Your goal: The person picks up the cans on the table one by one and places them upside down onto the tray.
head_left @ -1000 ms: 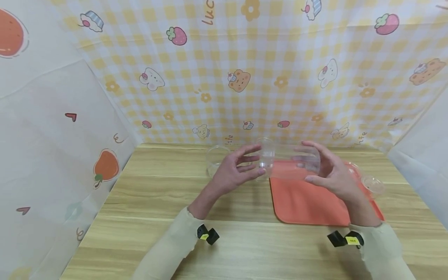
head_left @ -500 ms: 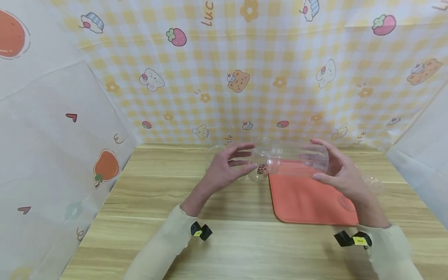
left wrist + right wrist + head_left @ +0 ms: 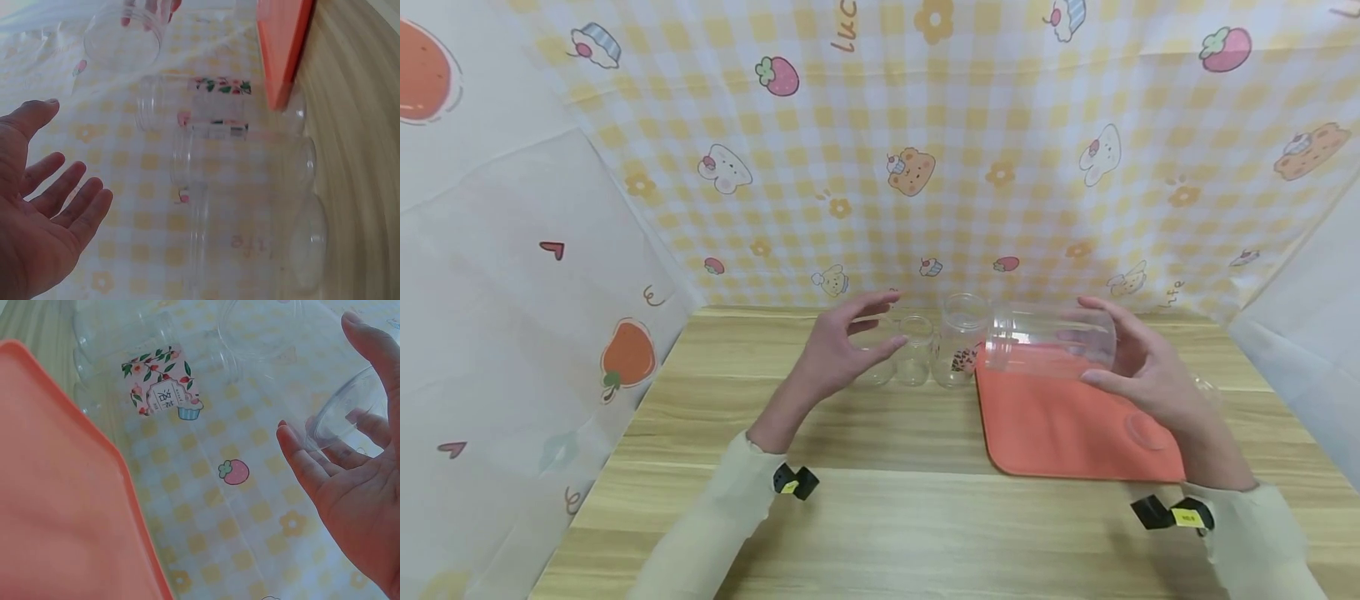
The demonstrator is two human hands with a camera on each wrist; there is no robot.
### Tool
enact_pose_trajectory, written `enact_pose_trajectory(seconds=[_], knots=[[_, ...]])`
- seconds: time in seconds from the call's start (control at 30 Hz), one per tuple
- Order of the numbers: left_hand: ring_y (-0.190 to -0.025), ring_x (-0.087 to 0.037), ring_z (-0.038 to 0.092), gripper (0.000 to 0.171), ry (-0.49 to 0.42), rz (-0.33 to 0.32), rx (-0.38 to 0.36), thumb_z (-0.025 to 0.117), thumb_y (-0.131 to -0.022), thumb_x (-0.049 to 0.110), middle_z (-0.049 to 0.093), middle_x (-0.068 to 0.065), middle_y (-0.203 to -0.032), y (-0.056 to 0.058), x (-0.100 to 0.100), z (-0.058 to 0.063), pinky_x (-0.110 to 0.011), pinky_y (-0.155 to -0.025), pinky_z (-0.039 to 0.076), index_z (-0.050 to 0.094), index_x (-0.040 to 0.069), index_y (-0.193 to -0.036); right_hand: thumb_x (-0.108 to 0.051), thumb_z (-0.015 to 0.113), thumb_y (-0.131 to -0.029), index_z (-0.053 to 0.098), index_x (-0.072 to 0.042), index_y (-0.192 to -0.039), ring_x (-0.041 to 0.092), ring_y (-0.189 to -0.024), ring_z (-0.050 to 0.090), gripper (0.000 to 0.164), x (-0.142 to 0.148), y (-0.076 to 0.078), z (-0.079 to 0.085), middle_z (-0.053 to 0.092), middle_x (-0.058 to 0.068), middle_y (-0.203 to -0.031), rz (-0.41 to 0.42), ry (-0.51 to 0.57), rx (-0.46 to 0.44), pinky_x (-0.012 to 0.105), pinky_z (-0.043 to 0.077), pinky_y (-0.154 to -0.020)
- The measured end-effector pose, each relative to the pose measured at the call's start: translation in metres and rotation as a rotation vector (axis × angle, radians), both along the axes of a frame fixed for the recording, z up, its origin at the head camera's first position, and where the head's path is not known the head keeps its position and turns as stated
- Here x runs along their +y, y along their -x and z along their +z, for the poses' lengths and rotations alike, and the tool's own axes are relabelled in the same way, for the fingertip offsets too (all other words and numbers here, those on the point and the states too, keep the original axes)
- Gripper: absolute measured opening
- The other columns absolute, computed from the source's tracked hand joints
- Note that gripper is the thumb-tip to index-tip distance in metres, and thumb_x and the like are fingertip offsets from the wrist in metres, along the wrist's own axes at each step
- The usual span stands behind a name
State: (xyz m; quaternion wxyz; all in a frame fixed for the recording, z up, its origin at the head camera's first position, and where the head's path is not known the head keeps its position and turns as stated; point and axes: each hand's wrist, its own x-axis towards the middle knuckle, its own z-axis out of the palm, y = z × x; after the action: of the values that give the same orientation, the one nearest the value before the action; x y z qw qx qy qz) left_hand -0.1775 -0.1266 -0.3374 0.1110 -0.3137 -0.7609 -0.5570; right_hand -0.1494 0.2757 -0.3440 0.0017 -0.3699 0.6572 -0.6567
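Note:
A clear jar lies sideways in the air over the tray's far edge, its mouth towards the left. My right hand grips it round the base end, with fingers and thumb on opposite sides in the right wrist view. Three more clear jars stand upright at the back: one with a floral label, a smaller plain jar, and a wider jar partly hidden by my left hand in the head view. My left hand holds nothing; its fingers are spread and loosely bent beside that wider jar.
An orange tray lies on the wooden table, right of the jars. On it is a clear round lid. Another clear round piece shows beyond my right wrist. A checked cloth hangs close behind.
My left hand has moved away from the held jar's mouth, leftward to the standing jars. My right hand has shifted slightly right with the jar.

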Motion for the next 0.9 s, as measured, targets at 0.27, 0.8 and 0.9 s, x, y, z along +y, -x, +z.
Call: enact_pose_trajectory(seconds=[0.27, 0.8, 0.9], knots=[[-0.127, -0.026, 0.055, 0.055, 0.125, 0.102, 0.002, 0.083, -0.087, 0.011, 0.059, -0.01, -0.139, 0.0, -0.027, -0.005, -0.04, -0.103, 0.049, 0.061, 0.005, -0.137, 0.037, 0.055, -0.079, 0.022, 0.011, -0.155, 0.034, -0.129, 0.053, 0.087, 0.003, 0.001, 0.002, 0.037, 0.032, -0.149, 0.008, -0.007, 0.012, 0.039, 0.056, -0.092], [-0.142, -0.024, 0.038, 0.071, 0.34, 0.197, -0.033, 0.082, -0.088, 0.031, 0.047, -0.007, -0.152, 0.005, -0.05, -0.007, -0.044, -0.115, 0.033, 0.05, 0.012, -0.149, 0.027, 0.07, -0.078, 0.032, 0.0, -0.157, 0.019, -0.125, 0.058, 0.092, 0.014, -0.001, 0.012, 0.043, 0.015, -0.151, -0.154, -0.272, 0.038, 0.024, 0.05, -0.096], [-0.144, -0.024, 0.035, 0.076, 0.361, 0.187, -0.06, 0.083, -0.088, 0.034, 0.043, -0.007, -0.155, 0.006, -0.051, -0.008, -0.044, -0.117, 0.03, 0.047, 0.013, -0.152, 0.026, 0.071, -0.077, 0.032, -0.001, -0.157, 0.019, -0.125, 0.057, 0.093, 0.016, -0.002, 0.013, 0.044, 0.017, -0.15, -0.161, -0.297, 0.042, 0.025, 0.051, -0.096]])
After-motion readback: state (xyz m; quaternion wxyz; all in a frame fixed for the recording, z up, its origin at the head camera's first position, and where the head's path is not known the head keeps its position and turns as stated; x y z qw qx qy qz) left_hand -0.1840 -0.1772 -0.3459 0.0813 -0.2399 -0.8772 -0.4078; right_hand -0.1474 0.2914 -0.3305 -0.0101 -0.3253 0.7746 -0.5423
